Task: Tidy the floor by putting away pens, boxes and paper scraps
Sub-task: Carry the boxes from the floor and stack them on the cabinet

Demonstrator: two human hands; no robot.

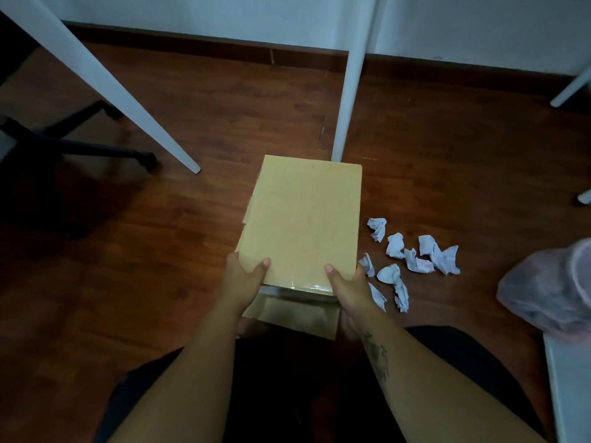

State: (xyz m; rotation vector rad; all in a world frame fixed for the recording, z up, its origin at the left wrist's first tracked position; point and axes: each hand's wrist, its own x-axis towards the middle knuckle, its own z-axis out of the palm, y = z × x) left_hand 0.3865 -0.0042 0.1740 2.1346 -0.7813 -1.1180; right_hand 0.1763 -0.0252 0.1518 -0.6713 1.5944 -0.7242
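A flat tan cardboard box (303, 219) is held over the wooden floor, lying on top of a second cardboard box (297, 314) whose near side shows below it. My left hand (244, 279) grips the top box's near left corner, thumb on top. My right hand (345, 286) grips its near right corner the same way. Several crumpled white paper scraps (412, 260) lie on the floor just right of the boxes. No pens are visible.
White table legs (350, 81) stand behind the boxes, another (105, 81) slants at the left. A black office chair base (80, 145) is at far left. A bin lined with a pinkish plastic bag (553, 286) sits at the right edge, beside a white surface (569, 388).
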